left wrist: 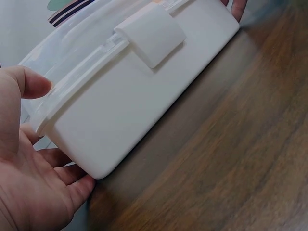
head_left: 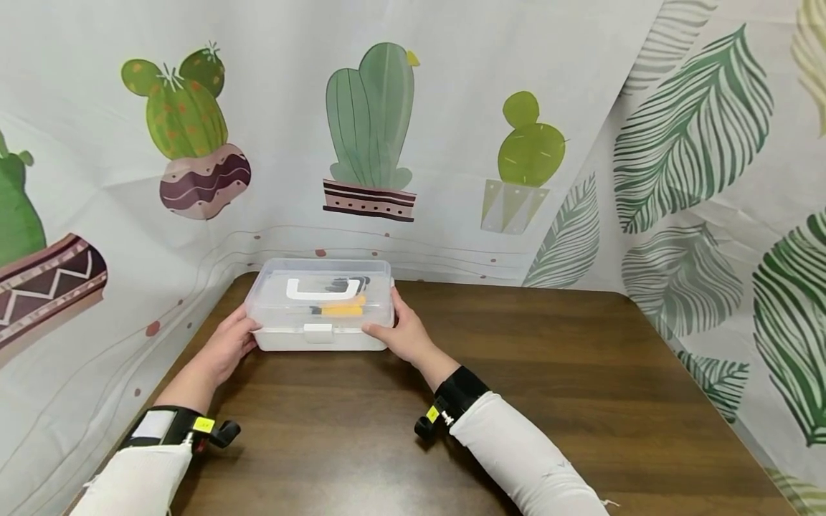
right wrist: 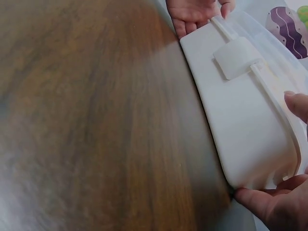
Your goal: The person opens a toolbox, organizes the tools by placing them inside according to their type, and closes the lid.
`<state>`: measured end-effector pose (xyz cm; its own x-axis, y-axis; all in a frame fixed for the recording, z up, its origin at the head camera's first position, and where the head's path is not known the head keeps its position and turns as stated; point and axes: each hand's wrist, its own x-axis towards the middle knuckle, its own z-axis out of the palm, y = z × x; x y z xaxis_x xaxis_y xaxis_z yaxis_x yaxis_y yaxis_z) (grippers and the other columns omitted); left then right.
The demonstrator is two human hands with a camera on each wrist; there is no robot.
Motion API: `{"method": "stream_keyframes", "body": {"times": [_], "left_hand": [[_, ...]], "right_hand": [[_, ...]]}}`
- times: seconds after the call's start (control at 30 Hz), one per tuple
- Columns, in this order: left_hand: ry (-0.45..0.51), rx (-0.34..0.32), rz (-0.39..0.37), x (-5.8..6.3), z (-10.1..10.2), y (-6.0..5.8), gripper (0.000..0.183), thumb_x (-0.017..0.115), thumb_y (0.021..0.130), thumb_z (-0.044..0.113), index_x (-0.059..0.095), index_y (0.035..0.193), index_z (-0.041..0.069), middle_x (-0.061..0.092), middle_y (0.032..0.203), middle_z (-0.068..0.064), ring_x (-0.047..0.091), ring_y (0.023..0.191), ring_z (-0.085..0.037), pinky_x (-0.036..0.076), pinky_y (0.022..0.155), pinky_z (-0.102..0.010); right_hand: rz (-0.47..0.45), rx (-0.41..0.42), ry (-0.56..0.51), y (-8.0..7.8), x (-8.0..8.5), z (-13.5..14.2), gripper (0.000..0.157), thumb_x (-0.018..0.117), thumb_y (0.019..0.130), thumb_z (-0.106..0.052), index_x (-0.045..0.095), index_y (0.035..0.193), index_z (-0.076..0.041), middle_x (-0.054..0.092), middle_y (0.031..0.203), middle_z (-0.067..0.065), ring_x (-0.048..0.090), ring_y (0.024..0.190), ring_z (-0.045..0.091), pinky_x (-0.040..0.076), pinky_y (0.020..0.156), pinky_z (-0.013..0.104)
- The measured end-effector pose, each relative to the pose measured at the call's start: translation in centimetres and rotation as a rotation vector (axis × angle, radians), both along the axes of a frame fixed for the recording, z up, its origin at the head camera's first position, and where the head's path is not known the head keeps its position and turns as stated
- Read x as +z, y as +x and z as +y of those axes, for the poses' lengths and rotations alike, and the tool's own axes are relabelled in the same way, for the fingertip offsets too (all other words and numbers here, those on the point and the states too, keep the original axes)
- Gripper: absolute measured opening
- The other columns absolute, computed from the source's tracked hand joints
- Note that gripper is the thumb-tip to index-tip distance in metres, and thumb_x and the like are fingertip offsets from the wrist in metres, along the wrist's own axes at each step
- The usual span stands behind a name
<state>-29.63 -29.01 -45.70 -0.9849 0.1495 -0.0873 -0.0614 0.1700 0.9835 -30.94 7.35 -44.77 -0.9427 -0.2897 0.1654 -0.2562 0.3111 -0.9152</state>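
A white storage box (head_left: 277,340) with a clear lid is at the back left of the table. Its lid is down, with a white handle on top and a white latch (left wrist: 153,36) at the front. Through the lid show yellow-orange and dark items, their kind blurred. My left hand (head_left: 231,344) grips the box's left end, thumb at the lid's rim and fingers at the lower corner. At the opposite end my right hand (head_left: 403,331) holds the box the same way, its thumb (right wrist: 296,105) over the lid's edge and fingers by the bottom corner.
The brown wooden table (head_left: 529,373) extends to the right and toward me. A white cloth (head_left: 445,86) printed with cacti hangs right behind the box, and a leaf-printed cloth (head_left: 697,143) hangs along the right side. Each wrist wears a black band with a small camera.
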Motion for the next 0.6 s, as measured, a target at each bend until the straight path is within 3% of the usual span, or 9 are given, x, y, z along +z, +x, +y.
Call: {"method": "stream_keyframes", "body": {"times": [0.2, 0.33, 0.4, 0.47, 0.6], "left_hand": [[0.014, 0.023, 0.007, 0.1, 0.3, 0.4, 0.068, 0.039, 0.107, 0.017, 0.007, 0.167, 0.016, 0.051, 0.131, 0.018, 0.049, 0.115, 0.010, 0.042, 0.093, -0.016], [-0.054, 0.105, 0.024, 0.4, 0.9, 1.1, 0.066, 0.041, 0.107, 0.020, 0.013, 0.167, 0.016, 0.049, 0.146, -0.003, 0.052, 0.109, 0.009, 0.048, 0.089, -0.016], [-0.109, 0.155, 0.051, 0.6, 1.4, 1.5, 0.067, 0.043, 0.107, 0.023, 0.013, 0.167, 0.017, 0.042, 0.158, -0.013, 0.055, 0.116, 0.001, 0.051, 0.090, -0.020], [-0.145, 0.198, 0.090, 0.9, 2.0, 1.9, 0.069, 0.045, 0.108, 0.025, 0.010, 0.167, 0.018, 0.031, 0.166, -0.018, 0.053, 0.132, -0.015, 0.053, 0.102, -0.032], [-0.156, 0.293, 0.180, 1.7, 3.1, 2.7, 0.076, 0.049, 0.106, 0.026, 0.004, 0.167, 0.022, 0.017, 0.172, -0.018, 0.027, 0.155, -0.038, 0.034, 0.121, -0.056]], "right_hand": [[-0.008, 0.040, -0.006, 0.7, -0.5, 0.3, 0.094, 0.071, 0.097, -0.035, 0.010, 0.167, -0.019, 0.030, 0.170, 0.005, 0.037, 0.151, 0.021, 0.036, 0.122, 0.044], [-0.007, 0.109, -0.050, 1.6, -0.5, 1.1, 0.084, 0.066, 0.102, -0.025, 0.014, 0.167, -0.020, 0.031, 0.169, 0.007, 0.043, 0.149, 0.027, 0.043, 0.117, 0.047], [-0.025, 0.124, -0.052, 2.1, -0.4, 1.9, 0.081, 0.065, 0.102, -0.023, 0.016, 0.166, -0.017, 0.032, 0.168, 0.013, 0.045, 0.147, 0.033, 0.045, 0.115, 0.049], [-0.056, 0.113, -0.028, 2.5, -0.3, 2.8, 0.081, 0.066, 0.102, -0.026, 0.018, 0.166, -0.016, 0.030, 0.168, 0.017, 0.044, 0.147, 0.038, 0.043, 0.116, 0.051], [-0.113, 0.066, 0.018, 3.1, -0.3, 5.1, 0.083, 0.069, 0.099, -0.031, 0.022, 0.166, -0.018, 0.028, 0.167, 0.026, 0.043, 0.146, 0.047, 0.040, 0.118, 0.055]]}}
